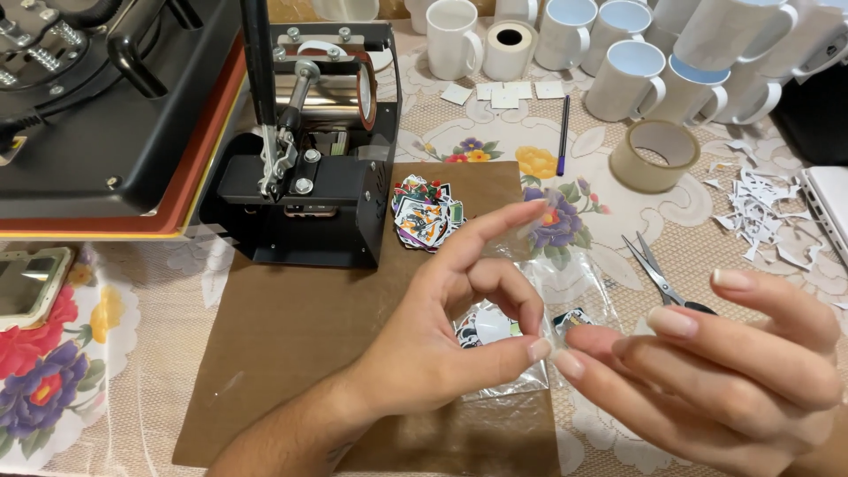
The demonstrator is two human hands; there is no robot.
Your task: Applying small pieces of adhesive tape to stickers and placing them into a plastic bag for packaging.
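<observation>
My left hand (450, 327) pinches the edge of a clear plastic bag (565, 283) between thumb and fingers, above a brown board (291, 353). My right hand (715, 362) meets it from the right, fingertips touching the same bag edge. Inside or under the bag lie a few cut-out stickers (486, 329). A pile of colourful stickers (424, 212) rests on the board beside the black mug press (309, 150).
Several white mugs (618, 53) stand at the back. A tape roll (654, 155), scissors (658, 274), a pen (563, 132) and paper scraps (760, 212) lie on the floral tablecloth. A large heat press (106, 106) fills the left; a phone (31, 283) lies below it.
</observation>
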